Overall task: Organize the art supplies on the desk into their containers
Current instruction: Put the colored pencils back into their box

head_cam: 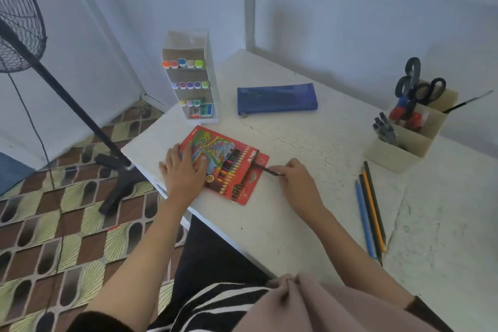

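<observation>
A red box of coloured pencils [229, 167] lies flat near the desk's left corner, its flap open toward the right. My left hand [184, 170] presses flat on the box's left part with the fingers spread. My right hand [293, 180] pinches a dark pencil [266, 170] whose tip is at the box's open end. Several loose pencils [372, 210], blue, orange and dark ones, lie side by side to the right on the desk.
A white marker rack [191, 78] stands at the back left, a blue pencil pouch [277, 99] lies beside it. A beige organiser [412, 129] with scissors and pens stands at the right. A fan stand [80, 116] is on the floor to the left.
</observation>
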